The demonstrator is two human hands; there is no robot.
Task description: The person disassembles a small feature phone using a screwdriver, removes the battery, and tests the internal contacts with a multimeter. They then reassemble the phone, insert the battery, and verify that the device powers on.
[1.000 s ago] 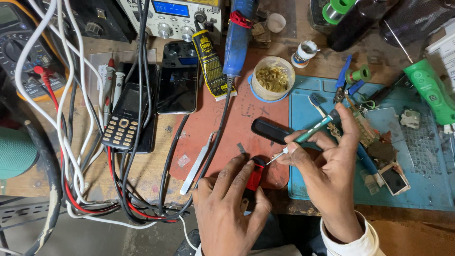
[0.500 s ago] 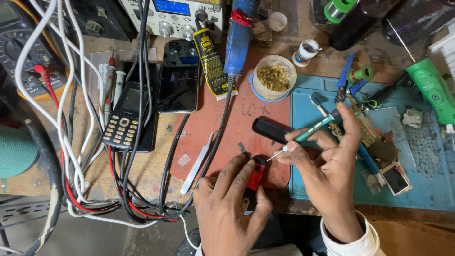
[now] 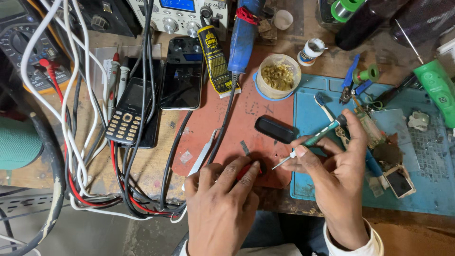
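Pinning a small red object (image 3: 244, 171) on the rust-red mat (image 3: 237, 118) under closed left hand (image 3: 222, 204) fingers, right hand (image 3: 336, 175) gripped a teal-handled screwdriver (image 3: 313, 140), tip poised just beside it, apparently mid-job.

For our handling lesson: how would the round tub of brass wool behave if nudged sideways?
The tub looks squat and wide, so it would likely slide rather than tip. It is open-topped, so the loose brass wool might spill if knocked hard. Probably light for its size.
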